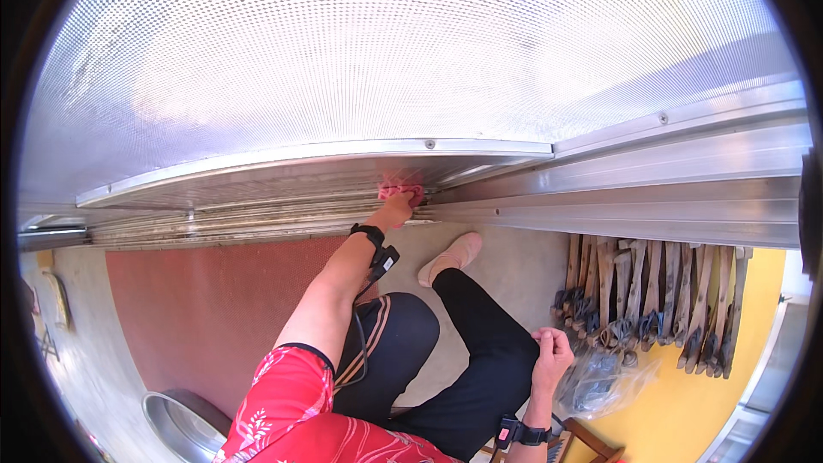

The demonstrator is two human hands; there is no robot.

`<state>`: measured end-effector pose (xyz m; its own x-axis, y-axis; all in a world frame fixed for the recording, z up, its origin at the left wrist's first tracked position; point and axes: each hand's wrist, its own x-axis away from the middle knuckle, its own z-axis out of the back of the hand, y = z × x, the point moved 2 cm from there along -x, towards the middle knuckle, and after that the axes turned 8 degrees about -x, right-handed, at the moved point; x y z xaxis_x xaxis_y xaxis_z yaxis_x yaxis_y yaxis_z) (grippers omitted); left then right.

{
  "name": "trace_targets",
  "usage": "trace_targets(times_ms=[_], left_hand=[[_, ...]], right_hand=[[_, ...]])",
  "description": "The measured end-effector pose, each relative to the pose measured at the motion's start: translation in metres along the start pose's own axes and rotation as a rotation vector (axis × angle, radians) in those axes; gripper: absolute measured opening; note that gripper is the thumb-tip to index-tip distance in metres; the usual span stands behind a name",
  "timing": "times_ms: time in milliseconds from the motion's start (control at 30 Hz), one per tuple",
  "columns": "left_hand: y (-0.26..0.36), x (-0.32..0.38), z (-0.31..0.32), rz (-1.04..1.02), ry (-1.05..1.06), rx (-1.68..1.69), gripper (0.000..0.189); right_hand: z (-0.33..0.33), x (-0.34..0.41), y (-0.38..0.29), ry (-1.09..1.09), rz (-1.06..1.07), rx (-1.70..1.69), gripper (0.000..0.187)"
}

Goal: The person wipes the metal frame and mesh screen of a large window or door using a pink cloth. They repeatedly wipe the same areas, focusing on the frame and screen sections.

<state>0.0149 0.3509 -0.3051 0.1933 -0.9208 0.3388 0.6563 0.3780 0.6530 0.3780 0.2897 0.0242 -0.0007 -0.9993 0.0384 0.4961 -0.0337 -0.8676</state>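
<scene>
My left hand (398, 206) presses a crumpled pink cloth (415, 194) into the inner corner of an aluminium sliding-door frame, beside the bottom track (231, 218). Streaks of dirt show along the track. Above it stands a door panel (360, 64) with a fine grid pattern, held by a screwed metal bottom rail (334, 149). My right hand (551, 360) rests by my bent knee, its fingers curled together around nothing visible. Each wrist wears a black strap with a small device.
A reddish-brown mat (212, 308) covers floor at left, near a round metal basin (183, 424). Several weathered wooden pieces with dark straps (649, 296) lean at the yellow wall (694, 411), above a clear plastic bag (598, 386). Brown wooden furniture (588, 440) stands near my right wrist.
</scene>
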Motion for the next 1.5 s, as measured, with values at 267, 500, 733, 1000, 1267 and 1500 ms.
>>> trace_targets(times_ms=[267,500,733,1000,1267,1500], left_hand=[[-0.043,0.037,0.017,0.263,0.022,0.312,0.035],[-0.175,0.122,0.071,0.409,0.203,0.278,0.029],[-0.164,0.144,0.091,0.224,0.343,0.412,0.032],[-0.011,0.068,0.064,0.058,0.004,1.239,0.031],[0.002,0.157,0.152,-0.093,0.218,1.423,0.033],[-0.050,0.303,0.275,0.073,0.599,1.728,0.026]], right_hand=[[0.006,0.006,0.000,-0.019,0.011,-0.007,0.015],[0.004,0.008,-0.004,-0.043,0.023,0.016,0.016],[-0.001,0.005,-0.006,-0.027,0.070,-0.070,0.015],[-0.001,0.007,-0.006,-0.015,0.036,-0.041,0.015],[0.001,0.011,-0.004,-0.020,0.100,-0.043,0.014],[0.008,0.016,0.002,-0.044,0.130,0.003,0.016]])
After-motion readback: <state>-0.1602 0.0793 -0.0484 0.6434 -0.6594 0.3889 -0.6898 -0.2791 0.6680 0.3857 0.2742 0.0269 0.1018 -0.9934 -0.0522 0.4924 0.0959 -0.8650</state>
